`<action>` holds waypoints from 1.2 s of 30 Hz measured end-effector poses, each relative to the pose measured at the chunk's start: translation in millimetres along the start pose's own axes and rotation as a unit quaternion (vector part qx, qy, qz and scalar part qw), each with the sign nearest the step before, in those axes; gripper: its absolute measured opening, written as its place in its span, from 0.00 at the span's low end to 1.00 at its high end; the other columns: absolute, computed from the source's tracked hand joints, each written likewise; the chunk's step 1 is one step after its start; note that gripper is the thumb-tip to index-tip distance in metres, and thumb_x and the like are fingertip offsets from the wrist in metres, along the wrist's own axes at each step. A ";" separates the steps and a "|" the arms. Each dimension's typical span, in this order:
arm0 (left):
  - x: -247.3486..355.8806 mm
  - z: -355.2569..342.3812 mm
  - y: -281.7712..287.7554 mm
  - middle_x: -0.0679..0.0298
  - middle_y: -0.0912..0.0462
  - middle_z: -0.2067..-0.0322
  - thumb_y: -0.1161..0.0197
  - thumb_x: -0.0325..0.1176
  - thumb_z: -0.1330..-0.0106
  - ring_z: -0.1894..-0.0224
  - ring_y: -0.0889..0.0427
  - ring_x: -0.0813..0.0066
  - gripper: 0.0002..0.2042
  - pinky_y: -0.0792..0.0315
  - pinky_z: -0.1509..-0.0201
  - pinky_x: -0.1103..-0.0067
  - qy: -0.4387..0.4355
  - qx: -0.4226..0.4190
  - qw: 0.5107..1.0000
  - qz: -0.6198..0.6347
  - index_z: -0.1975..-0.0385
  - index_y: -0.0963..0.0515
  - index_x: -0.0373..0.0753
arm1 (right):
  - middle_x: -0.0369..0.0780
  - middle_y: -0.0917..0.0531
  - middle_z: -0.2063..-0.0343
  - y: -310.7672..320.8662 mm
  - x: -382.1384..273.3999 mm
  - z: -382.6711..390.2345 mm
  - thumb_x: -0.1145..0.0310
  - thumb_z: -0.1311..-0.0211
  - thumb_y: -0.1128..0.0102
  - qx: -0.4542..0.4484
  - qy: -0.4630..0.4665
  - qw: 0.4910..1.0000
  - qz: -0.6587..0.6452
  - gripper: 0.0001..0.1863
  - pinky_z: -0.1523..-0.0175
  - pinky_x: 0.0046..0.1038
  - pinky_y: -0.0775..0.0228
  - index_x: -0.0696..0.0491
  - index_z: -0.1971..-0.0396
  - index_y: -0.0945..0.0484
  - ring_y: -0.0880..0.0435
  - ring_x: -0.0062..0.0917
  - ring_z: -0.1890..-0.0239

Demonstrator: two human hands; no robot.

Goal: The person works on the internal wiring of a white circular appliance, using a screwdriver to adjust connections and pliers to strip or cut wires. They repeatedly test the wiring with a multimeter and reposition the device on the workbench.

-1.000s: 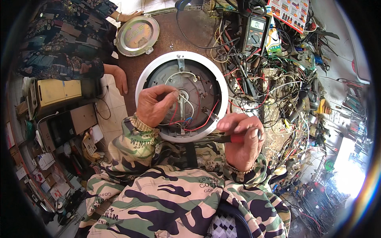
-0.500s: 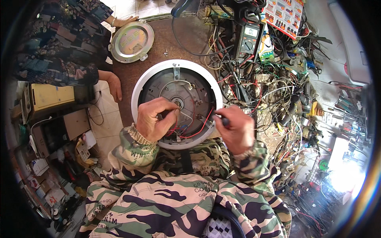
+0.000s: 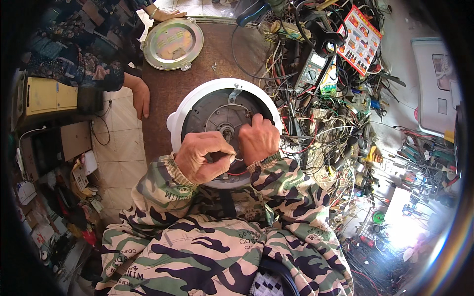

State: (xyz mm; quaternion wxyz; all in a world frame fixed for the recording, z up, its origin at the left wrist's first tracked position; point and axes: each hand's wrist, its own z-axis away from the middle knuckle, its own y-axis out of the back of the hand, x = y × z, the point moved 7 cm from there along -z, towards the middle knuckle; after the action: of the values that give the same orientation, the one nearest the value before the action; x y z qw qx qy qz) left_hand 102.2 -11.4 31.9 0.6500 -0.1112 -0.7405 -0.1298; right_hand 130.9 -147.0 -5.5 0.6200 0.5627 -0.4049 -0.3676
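Observation:
A round appliance housing (image 3: 189, 97) with a white rim sits open in front of me, showing a grey inside with wires and a metal bracket (image 3: 235, 92). My left hand (image 3: 205, 155) is over its near left part, thumb and forefinger pinched together; whatever is between them is too small to name. Over the right part of the inside, my right hand (image 3: 259, 139) is closed, back of the hand up. Its fingertips and anything they hold are hidden. A bit of red wire (image 3: 238, 173) shows below my hands.
A round metal base plate (image 3: 174, 44) lies at the table's far left, with another person's hands (image 3: 139, 98) near that edge. Small screws (image 3: 214, 65) lie beside it. On the right are a multimeter (image 3: 312, 69), tangled cables (image 3: 340, 133) and a printed sheet (image 3: 359, 39).
My right hand has moved left from outside the rim to over the housing's inside; the dark handle it held no longer shows. The housing has turned or tilted slightly. My left hand stays pinched.

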 end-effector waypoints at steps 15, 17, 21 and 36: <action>-25.6 -0.6 -32.1 0.54 0.18 0.53 0.35 0.21 0.41 0.62 0.16 0.76 0.04 0.23 0.58 0.81 0.206 -0.011 0.975 0.077 0.68 0.17 0.31 | 0.43 0.19 0.69 47.2 23.7 48.3 0.72 0.44 0.31 0.056 -0.132 0.912 -0.385 0.07 0.65 0.37 0.24 0.54 0.65 0.17 0.16 0.42 0.68; -28.4 -0.8 -40.9 0.56 0.18 0.52 0.35 0.21 0.39 0.61 0.17 0.78 0.05 0.24 0.58 0.81 0.195 -0.037 0.977 0.080 0.64 0.17 0.30 | 0.43 0.17 0.67 42.4 28.6 55.1 0.74 0.43 0.33 0.058 -0.158 0.897 -0.408 0.08 0.62 0.35 0.22 0.55 0.63 0.17 0.15 0.42 0.65; -48.6 9.9 -54.7 0.63 0.17 0.56 0.37 0.22 0.35 0.62 0.20 0.82 0.06 0.25 0.59 0.82 0.286 -0.054 0.941 0.173 0.61 0.18 0.30 | 0.44 0.15 0.66 31.1 38.7 60.5 0.78 0.44 0.35 0.029 -0.156 0.851 -0.500 0.10 0.61 0.32 0.22 0.56 0.61 0.15 0.13 0.39 0.65; -48.7 0.5 -56.5 0.73 0.20 0.69 0.39 0.27 0.30 0.68 0.25 0.91 0.07 0.30 0.64 0.88 0.291 -0.036 0.943 0.159 0.59 0.19 0.31 | 0.43 0.16 0.68 36.3 53.8 44.7 0.77 0.48 0.32 0.073 -0.084 0.847 -0.519 0.10 0.65 0.31 0.22 0.56 0.63 0.16 0.14 0.38 0.69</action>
State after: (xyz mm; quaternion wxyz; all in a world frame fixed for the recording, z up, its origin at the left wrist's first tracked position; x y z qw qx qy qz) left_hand 89.2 -64.2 -19.1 0.8446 -0.2085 -0.4868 -0.0784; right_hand 111.6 -210.4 37.1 0.2593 0.7012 -0.1302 -0.6513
